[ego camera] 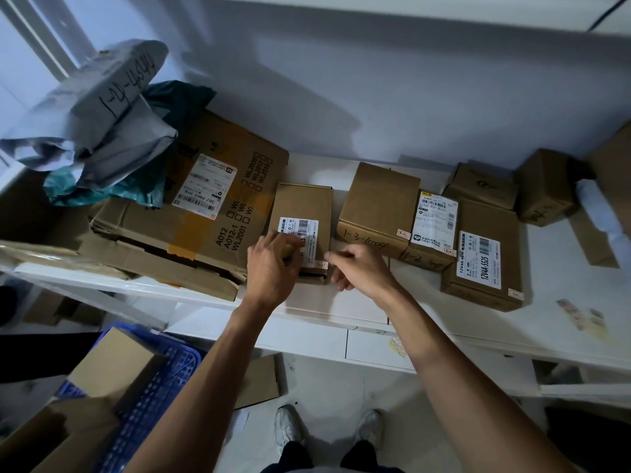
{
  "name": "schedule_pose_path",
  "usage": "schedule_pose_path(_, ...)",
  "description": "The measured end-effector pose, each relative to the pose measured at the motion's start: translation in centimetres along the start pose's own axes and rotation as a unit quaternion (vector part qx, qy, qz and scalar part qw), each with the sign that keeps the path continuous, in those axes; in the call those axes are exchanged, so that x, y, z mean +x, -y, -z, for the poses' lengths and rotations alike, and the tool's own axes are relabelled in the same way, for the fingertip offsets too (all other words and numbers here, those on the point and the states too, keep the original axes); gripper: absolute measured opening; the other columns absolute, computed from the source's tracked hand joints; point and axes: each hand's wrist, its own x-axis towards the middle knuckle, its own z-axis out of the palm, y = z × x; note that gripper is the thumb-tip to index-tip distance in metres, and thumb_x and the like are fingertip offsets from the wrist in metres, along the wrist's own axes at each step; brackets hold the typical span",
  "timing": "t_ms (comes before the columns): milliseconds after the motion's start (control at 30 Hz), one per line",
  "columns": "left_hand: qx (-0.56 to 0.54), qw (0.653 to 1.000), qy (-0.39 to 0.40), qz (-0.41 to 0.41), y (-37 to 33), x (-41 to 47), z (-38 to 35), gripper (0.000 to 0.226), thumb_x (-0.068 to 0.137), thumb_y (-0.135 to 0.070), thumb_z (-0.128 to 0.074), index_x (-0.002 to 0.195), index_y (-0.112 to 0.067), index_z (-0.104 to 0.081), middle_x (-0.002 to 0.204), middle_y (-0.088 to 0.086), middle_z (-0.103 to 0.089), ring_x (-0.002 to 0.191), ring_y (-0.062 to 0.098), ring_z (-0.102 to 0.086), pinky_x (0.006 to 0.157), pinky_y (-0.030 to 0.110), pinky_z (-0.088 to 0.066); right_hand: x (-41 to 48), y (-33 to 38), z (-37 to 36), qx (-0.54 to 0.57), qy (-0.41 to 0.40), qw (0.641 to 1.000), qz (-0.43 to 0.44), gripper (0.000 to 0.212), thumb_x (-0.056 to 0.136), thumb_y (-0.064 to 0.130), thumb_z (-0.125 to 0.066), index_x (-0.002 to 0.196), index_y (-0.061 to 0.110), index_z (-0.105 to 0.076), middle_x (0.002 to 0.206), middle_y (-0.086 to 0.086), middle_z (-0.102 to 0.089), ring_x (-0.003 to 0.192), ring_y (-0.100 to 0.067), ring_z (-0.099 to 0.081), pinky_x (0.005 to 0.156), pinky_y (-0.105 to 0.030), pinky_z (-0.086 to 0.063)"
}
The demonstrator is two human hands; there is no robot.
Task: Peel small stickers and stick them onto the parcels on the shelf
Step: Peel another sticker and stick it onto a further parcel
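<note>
Reaching over the white shelf (341,302), both hands work a small brown parcel (305,213); the left hand (273,264) lies on its white label (300,240), fingers curled round something yellowish, too hidden to name; the right hand (362,268) pinches thumb to forefinger beside a small sticker (321,264) on the label's corner; farther right, more stickered parcels (379,206).

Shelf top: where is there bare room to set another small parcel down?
Bare white shelf lies right of the 12V4A box, short of the sticker strips; a smaller patch lies before the 1-3 box. The left end, around the big carton, is crowded.
</note>
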Motion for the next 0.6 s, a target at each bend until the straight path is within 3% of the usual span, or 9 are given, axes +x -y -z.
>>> schedule_pose_path(133, -0.055, 0.998, 0.006, 0.008, 0.2, 0.1, 0.5, 0.02, 0.088, -0.007, -0.06, 0.099, -0.018, -0.072, 0.115, 0.006, -0.068, 0.105, 0.026, -0.065, 0.086, 0.049, -0.057, -0.5, -0.3, 0.4, 0.031, -0.015, 0.999, 0.005, 0.017, 0.095, 0.021, -0.06, 0.091, 0.007, -0.069, 0.068, -0.009, -0.072, 0.054, -0.018, -0.063, 0.055, -0.028, -0.047)
schedule_pose_path(333, -0.235, 0.966, -0.002, 0.107, 0.1, 0.1, 2.0, 0.022, 0.092, -0.002, -0.061, 0.096, -0.021, -0.072, 0.105, -0.007, -0.071, 0.099, 0.016, -0.07, 0.08, 0.041, -0.062, -1.8, -0.8, 1.3, 0.083, -0.017, 0.996, 0.036, 0.01, 0.096, 0.019, -0.061, 0.095, 0.013, -0.07, 0.066, -0.007, -0.07, 0.058, -0.021, -0.063, 0.057, -0.029, -0.049)
schedule_pose_path(467, -0.271, 0.953, -0.021, 0.137, 0.6, 0.2, 3.0, 0.015, 0.092, -0.009, -0.066, 0.103, -0.018, -0.064, 0.101, 0.001, -0.073, 0.097, 0.017, -0.071, 0.079, 0.04, -0.062, -3.1, -1.3, 2.2, 0.094, -0.026, 0.994, 0.045, 0.014, 0.095, 0.018, -0.062, 0.093, 0.007, -0.07, 0.065, -0.008, -0.071, 0.055, -0.022, -0.063, 0.057, -0.03, -0.05)
schedule_pose_path(600, -0.298, 0.941, -0.013, 0.159, -0.5, 0.2, 3.7, 0.025, 0.089, -0.012, -0.071, 0.113, -0.013, -0.063, 0.1, 0.0, -0.072, 0.093, 0.011, -0.072, 0.075, 0.024, -0.061, -3.6, -1.8, 2.7, 0.092, -0.026, 0.995, 0.038, 0.014, 0.095, 0.016, -0.06, 0.091, 0.007, -0.069, 0.065, -0.009, -0.07, 0.055, -0.023, -0.063, 0.057, -0.03, -0.049)
